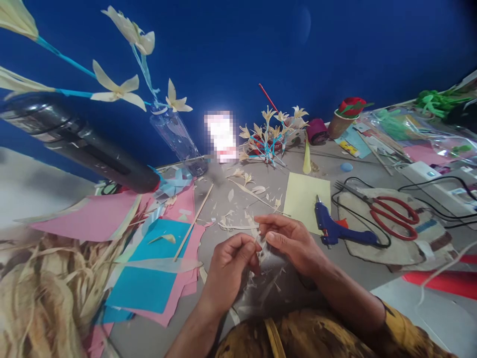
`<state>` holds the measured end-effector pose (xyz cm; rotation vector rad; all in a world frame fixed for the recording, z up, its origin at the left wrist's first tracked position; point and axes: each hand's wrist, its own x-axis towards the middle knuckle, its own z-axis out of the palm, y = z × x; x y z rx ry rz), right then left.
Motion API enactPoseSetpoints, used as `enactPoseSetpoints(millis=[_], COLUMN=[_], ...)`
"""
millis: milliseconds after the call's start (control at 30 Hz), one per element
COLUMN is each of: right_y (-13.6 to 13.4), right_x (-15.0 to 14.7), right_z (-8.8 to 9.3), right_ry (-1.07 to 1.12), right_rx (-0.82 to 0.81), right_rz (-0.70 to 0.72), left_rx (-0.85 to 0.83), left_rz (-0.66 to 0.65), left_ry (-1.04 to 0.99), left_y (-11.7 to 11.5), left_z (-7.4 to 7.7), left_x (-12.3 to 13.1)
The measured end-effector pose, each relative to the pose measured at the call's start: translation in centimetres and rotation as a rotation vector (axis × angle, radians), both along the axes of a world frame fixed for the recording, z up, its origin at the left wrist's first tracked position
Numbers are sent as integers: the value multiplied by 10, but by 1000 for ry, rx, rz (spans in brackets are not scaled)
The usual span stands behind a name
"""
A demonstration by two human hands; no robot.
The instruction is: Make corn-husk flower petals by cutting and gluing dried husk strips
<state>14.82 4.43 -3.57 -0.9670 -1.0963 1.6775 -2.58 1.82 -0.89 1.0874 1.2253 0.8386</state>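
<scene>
My left hand is closed in a pinch, thumb against forefinger, on a small pale piece of husk that mostly hides behind the fingers. Just right of it, my right hand has its fingers stretched forward and the thumb apart, fingertips close to the same piece. I cannot see anything held in it. Pale husk scraps lie on the table around and under both hands. Small cream husk flowers rest beyond them. A blue glue gun lies right of my right hand, beside a yellow paper sheet.
Red-handled scissors lie on a cloth at right, near a white power strip. At left are blue paper, dried husks, a dark flask and a clear bottle. Flowers with blue stems stand at the back.
</scene>
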Motion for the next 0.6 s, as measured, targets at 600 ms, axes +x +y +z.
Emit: enactPoseSetpoints(millis=[600], right_y=[-3], right_x=[-7], right_z=[4], right_ry=[-41], right_rx=[-4], right_rz=[-41], left_rx=[-80], left_rz=[10], left_ry=[-20], left_y=[-1], left_z=[-10], left_x=[5])
